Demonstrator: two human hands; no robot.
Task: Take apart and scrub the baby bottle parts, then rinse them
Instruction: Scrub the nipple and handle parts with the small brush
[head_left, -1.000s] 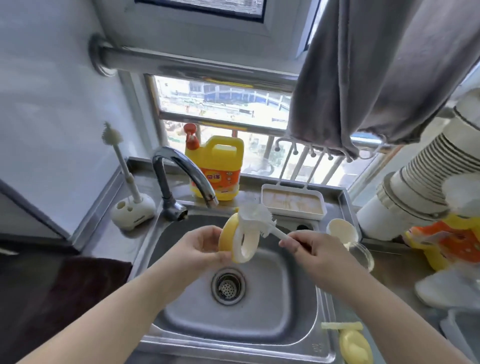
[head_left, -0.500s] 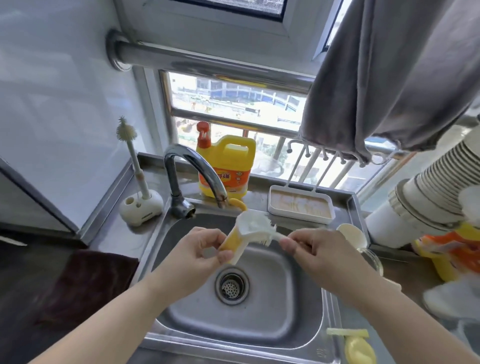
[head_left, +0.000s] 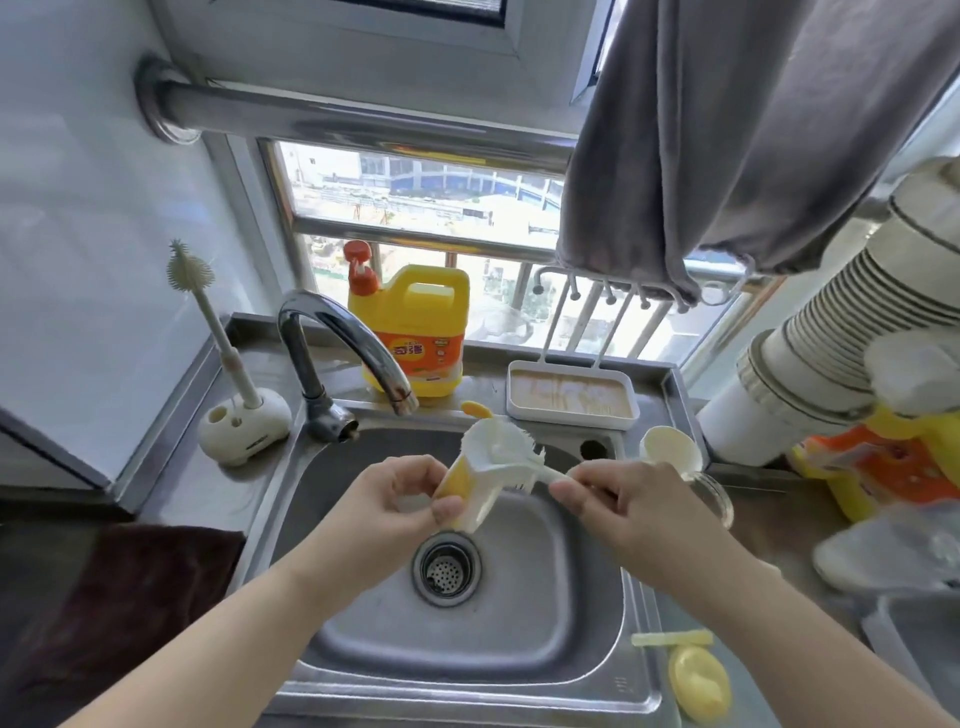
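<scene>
Over the steel sink (head_left: 524, 639), my left hand (head_left: 400, 499) grips a yellow and white bottle collar ring (head_left: 462, 493), seen edge-on. My right hand (head_left: 618, 499) holds the handle of a white bottle brush (head_left: 498, 452), whose bristles press against the top of the ring. A small yellow piece (head_left: 475, 409) shows just behind the brush. On the counter to the right lie a cream cap (head_left: 670, 449) and a clear bottle body (head_left: 714, 496), partly hidden by my right hand. A yellow lid (head_left: 698, 683) and pale strip (head_left: 672, 638) rest at the sink's front right corner.
The tap (head_left: 343, 353) arches over the sink's back left, with no water seen. A yellow detergent jug (head_left: 410, 332) and a white tray (head_left: 571, 395) stand on the back ledge. A nipple brush in its stand (head_left: 228, 389) is at the left. Stacked paper cups (head_left: 841, 338) crowd the right.
The ring has turned in my left hand from face-on to edge-on, and the brush has shifted across its top. The view has tilted slightly.
</scene>
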